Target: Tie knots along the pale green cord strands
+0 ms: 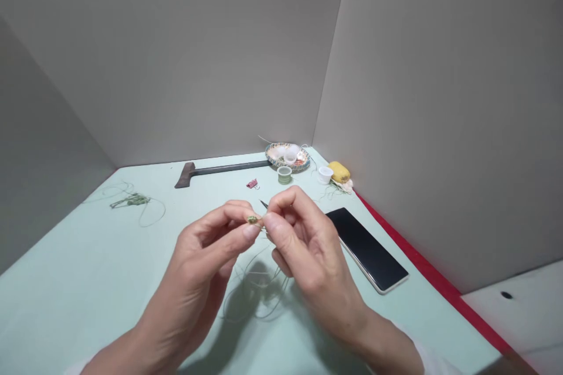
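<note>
My left hand (206, 252) pinches a small green knotted cord piece (252, 220) between thumb and forefinger. Right beside it, the thumb and forefinger of my right hand (308, 240) are pressed together on the thin cord that runs from the piece. Loose loops of thin green cord (259, 287) hang or lie below both hands. A dark pointed tip (264, 204) shows just behind my right fingers; the rest of it is hidden, and I cannot tell whether I hold it.
Behind my hands are a red binder clip (252, 184), a green cup (284, 174), an axe (229, 169) and a woven basket (272, 163). A white cup (325, 174) and yellow object (338, 171) stand right. A phone (369, 249) lies nearer; a green cord bundle (134, 199) lies left.
</note>
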`<state>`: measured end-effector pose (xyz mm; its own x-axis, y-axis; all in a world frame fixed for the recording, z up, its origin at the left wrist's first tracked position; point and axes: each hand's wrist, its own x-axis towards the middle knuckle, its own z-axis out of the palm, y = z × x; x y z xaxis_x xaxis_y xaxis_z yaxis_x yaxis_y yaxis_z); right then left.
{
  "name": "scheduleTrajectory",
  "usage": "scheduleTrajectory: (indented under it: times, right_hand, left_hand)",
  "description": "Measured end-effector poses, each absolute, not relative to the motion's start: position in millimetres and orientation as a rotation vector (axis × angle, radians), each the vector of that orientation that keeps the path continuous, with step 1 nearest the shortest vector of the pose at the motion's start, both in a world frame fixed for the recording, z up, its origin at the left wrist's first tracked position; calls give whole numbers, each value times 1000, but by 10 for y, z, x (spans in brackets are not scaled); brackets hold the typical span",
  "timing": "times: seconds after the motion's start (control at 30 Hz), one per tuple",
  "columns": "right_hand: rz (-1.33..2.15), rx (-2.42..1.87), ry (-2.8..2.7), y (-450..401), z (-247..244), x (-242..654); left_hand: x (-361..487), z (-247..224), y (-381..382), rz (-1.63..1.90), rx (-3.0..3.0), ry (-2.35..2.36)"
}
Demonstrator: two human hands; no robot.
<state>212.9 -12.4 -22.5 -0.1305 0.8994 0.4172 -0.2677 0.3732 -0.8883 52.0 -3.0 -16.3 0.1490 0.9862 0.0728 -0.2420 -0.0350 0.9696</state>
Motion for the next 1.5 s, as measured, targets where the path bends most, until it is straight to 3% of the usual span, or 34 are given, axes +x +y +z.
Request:
scheduleTrajectory:
  times: [0.3, 0.7, 1.0, 1.3, 1.5]
  right_hand:
    - [1114, -763, -1700, -132, -62, 2317]
    - [896, -729, -1953, -64, -188, 2355]
    - [961, -807, -1935, 6, -238, 2358]
    - [1087, -885, -1902, 163, -471, 2337]
    - [991, -800, -2036, 228, -567, 2315]
  left_hand:
    - [313, -94, -120, 901, 1133, 861]
    - [268, -170, -116, 872, 1144, 887]
    - [194, -248, -57, 827, 1156, 945]
    - [191, -473, 110, 756, 1156, 1011]
    - [-10, -824, 205, 738, 1231, 1183]
